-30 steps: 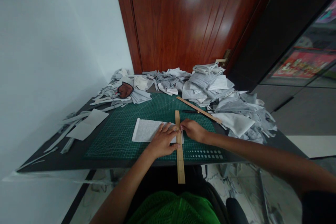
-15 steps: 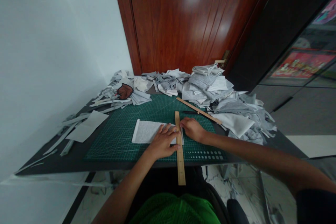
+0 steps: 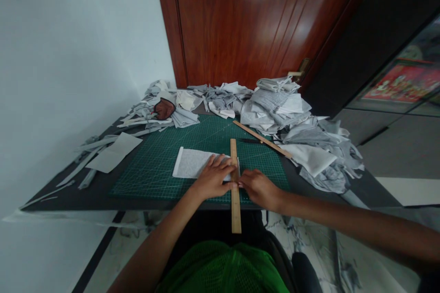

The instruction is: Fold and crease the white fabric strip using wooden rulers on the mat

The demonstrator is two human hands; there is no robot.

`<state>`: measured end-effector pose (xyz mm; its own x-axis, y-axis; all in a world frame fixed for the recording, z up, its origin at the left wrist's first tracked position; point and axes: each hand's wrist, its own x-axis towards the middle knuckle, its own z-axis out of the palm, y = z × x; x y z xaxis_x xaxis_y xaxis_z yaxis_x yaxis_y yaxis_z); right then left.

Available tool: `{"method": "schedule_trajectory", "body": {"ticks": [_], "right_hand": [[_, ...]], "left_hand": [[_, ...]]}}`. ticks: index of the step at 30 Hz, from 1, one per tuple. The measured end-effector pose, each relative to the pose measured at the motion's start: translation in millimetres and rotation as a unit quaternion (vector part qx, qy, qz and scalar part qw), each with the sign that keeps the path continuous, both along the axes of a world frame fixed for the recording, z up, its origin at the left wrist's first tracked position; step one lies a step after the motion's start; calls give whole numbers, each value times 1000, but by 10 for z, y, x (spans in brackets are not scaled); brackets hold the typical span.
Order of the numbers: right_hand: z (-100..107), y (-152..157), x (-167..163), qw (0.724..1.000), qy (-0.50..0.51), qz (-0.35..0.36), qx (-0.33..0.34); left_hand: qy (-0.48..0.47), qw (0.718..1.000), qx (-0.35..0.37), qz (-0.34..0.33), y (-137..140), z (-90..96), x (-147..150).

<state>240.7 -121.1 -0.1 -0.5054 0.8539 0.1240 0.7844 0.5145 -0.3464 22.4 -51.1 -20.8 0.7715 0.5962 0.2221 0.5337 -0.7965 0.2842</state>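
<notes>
A pale grey piece of cloth (image 3: 192, 163) lies flat on the green cutting mat (image 3: 147, 174), with a white band along its left end. Across its right end, pointing toward my body, runs a wooden ruler (image 3: 235, 210) that juts past the table's front edge. My left hand (image 3: 215, 177) rests on cloth and ruler, fingers spread, pressing down. Just right of the ruler, my right hand (image 3: 257, 187) has its fingers closed in a pinch at the cloth's near right corner. A narrow strip of cloth shows beyond the ruler's right side; the fingertips partly hide the corner.
A second wooden ruler (image 3: 261, 137) lies slanted on the mat, across a dark slim tool (image 3: 249, 140). Piles of grey and white cloth (image 3: 275, 110) line the back and right. A pale sheet (image 3: 115, 152) and loose strips lie at left.
My right hand has moved toward me along the ruler's right side, from the cloth's upper right edge to its near corner. My left hand keeps its place on the ruler. The view has shifted slightly.
</notes>
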Motion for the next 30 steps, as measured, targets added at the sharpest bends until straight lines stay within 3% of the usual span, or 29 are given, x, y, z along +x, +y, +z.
{"method": "schedule_trajectory", "body": {"ticks": [4, 6, 7, 9, 12, 13, 14, 15, 16, 20, 22, 26, 30], "right_hand": [[-16, -98, 26, 996, 86, -34, -11], [-26, -126, 13, 976, 202, -72, -45], [-27, -140, -7, 953, 277, -89, -82], [-18, -177, -72, 876, 431, -118, -182], [16, -264, -210, 732, 588, -153, -308], [24, -301, -254, 696, 616, -163, -330], [28, -340, -292, 679, 625, -171, -343], [24, -381, -323, 687, 616, -176, -343], [12, -424, -345, 719, 587, -177, -328], [-111, -635, -390, 927, 306, -150, -155], [-205, -758, -419, 980, 142, -119, -67], [-400, -940, -529, 996, -16, -83, 9], [-505, -973, -594, 995, -9, -100, -14]], "left_hand": [[-1, 1000, -5, -3, -6, 8, -6], [2, 1000, -6, -1, -20, 22, -6], [3, 1000, -5, 2, -30, 30, -5], [2, 1000, 0, 6, -55, 44, -4], [-10, 1000, 8, 2, -89, 48, -5], [-14, 1000, 10, -1, -97, 44, -6], [-18, 1000, 14, -2, -105, 37, -8], [-21, 1000, 19, -2, -112, 30, -11], [-23, 999, 26, 4, -121, 23, -15], [-23, 992, 59, 108, -178, 1, -56], [-27, 980, 63, 189, -215, -15, -94], [-44, 948, 64, 307, -251, -74, -156], [-28, 939, 62, 338, -224, -116, -173]]}}
